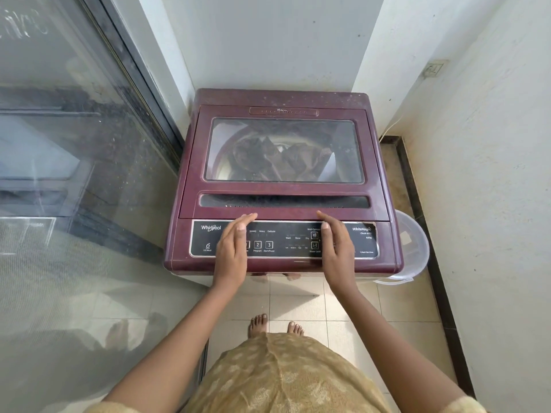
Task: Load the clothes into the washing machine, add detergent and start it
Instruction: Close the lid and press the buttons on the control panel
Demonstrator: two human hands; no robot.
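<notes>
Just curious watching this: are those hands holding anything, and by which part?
Nothing is held. Both the left hand and right hand are open, fingertips at the front edge of the closed lid.

The washing machine's control panel (283,239) reads "Whirlpool", "WhiteMagic", "Speedy Heavy Delicate", and buttons "2 Program", "3 Start/Pause".

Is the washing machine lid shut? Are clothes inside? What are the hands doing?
Lid: closed.
Clothes: inside the tub, seen through the lid window.
Left hand: open, fingers straight over the control panel.
Right hand: open, fingers straight.
Plastic tub: beside the machine.
</notes>
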